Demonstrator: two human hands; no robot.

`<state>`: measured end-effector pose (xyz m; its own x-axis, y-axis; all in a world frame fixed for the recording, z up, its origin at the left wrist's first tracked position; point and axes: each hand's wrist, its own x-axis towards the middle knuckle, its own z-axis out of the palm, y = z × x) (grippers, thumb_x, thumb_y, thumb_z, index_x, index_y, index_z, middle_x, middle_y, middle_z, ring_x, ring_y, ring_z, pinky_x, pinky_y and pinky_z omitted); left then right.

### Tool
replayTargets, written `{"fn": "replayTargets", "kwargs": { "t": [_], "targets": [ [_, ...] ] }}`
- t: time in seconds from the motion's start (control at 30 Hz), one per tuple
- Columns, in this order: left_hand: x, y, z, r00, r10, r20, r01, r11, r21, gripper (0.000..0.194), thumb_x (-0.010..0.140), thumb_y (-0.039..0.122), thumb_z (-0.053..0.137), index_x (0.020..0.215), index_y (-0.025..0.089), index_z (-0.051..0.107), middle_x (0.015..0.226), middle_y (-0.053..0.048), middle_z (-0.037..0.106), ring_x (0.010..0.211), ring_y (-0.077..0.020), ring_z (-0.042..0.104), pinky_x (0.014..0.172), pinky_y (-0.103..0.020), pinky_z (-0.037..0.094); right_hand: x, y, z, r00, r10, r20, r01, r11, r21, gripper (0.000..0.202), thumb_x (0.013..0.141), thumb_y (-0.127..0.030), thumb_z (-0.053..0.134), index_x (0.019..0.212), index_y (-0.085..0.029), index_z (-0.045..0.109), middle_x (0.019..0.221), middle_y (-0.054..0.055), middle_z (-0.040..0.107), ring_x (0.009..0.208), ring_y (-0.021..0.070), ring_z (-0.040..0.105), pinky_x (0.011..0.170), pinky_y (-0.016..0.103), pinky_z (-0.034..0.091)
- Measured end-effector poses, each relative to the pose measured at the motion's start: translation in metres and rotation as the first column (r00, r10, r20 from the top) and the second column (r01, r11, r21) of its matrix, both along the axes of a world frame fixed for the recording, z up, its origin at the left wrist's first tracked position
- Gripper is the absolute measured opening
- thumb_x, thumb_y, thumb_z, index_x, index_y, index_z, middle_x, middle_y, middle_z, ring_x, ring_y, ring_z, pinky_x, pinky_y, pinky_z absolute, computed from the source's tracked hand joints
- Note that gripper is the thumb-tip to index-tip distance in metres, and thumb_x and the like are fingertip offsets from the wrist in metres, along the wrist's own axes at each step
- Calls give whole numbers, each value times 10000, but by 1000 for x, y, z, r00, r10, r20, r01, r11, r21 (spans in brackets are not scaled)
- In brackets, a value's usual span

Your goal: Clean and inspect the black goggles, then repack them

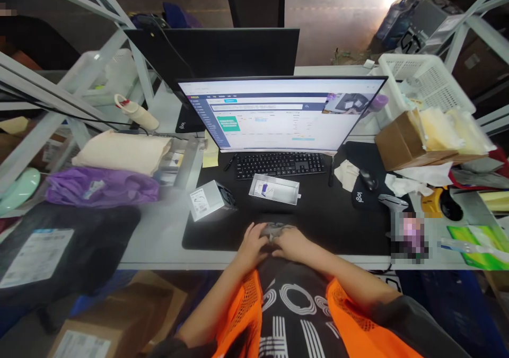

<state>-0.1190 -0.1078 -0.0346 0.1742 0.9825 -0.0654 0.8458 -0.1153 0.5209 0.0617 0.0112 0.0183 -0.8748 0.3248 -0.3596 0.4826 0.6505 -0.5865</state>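
Note:
Close to my body at the desk's front edge, my left hand (254,245) and my right hand (292,243) meet around a small grey object (274,230). The fingers of both curl against it; what it is I cannot make out. Beyond them on the black desk mat (318,215) lies an open white box tray (275,189) with a small printed picture inside. To its left sits a white box (207,201) with a label, and a dark item (226,193) rests against its right end.
A keyboard (280,165) and a lit monitor (278,116) stand behind the tray. At the right are a mouse (368,180), a scanner (393,203), a tape roll (441,203) and a cardboard box (405,143). A purple bag (102,187) lies at the left.

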Motion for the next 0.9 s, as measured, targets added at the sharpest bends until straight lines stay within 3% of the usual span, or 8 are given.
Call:
{"fn": "replayTargets", "kwargs": {
  "t": [0.1,0.2,0.3,0.37,0.5,0.63,0.73,0.9],
  "targets": [
    [-3,6,8,998,47,-39,-46,998,31,488,664,191,820,1106,165,616,1470,-216,440,1381,-360,423,1152,-640,291,17,12,7,995,-49,-82,48,999,-15,323,825,-245,731,1146,-205,723,1084,113,737,1050,281,651,954,414,473],
    [1,18,15,994,79,-74,-75,996,57,875,617,247,866,1374,155,437,1554,-252,306,1461,-403,288,1153,-659,267,40,20,7,979,-142,-143,137,990,-43,431,816,-205,737,1242,-214,676,1253,103,671,1189,267,576,1036,400,431],
    [10,34,19,995,39,-96,-35,998,50,1206,487,251,925,1496,160,271,1599,-242,228,1495,-414,196,1185,-625,228,64,20,-3,947,-285,-147,276,958,-77,360,853,-171,681,1212,-194,689,1232,104,671,1169,242,589,1048,383,441],
    [17,46,20,995,12,-102,-8,999,34,1287,421,253,938,1507,157,254,1595,-241,242,1488,-421,209,1194,-605,221,76,17,-15,911,-398,-110,389,917,-90,290,886,-135,618,1161,-168,705,1160,118,691,1084,229,639,1006,385,483],
    [23,63,22,994,12,-109,-11,1000,16,1162,485,252,882,1489,151,307,1486,-234,408,1407,-422,359,1182,-620,217,91,11,-41,833,-553,-11,550,830,-99,260,925,-112,590,1172,-140,663,1098,101,702,916,190,693,879,381,562],
    [20,66,23,994,34,-100,-34,999,2,911,576,243,817,1399,154,437,1276,-176,552,1235,-378,519,1144,-610,298,91,12,-56,795,-605,39,607,792,-71,302,967,-239,606,1258,-159,588,1160,79,664,926,185,678,851,397,573],
    [18,61,21,995,45,-89,-46,999,-8,748,612,255,799,1299,166,517,1228,-155,570,1196,-358,539,1135,-609,309,84,15,-57,809,-583,66,586,810,-26,343,955,-305,625,1267,-171,580,1240,96,619,1021,219,647,898,437,549],
    [19,54,24,996,35,-85,-38,999,-31,694,632,244,788,1278,196,540,1344,-141,575,1248,-337,511,1164,-588,248,70,23,-53,868,-470,161,474,880,14,244,958,-315,617,1149,-164,637,1232,92,623,1109,242,611,950,469,516]
  ]
}}
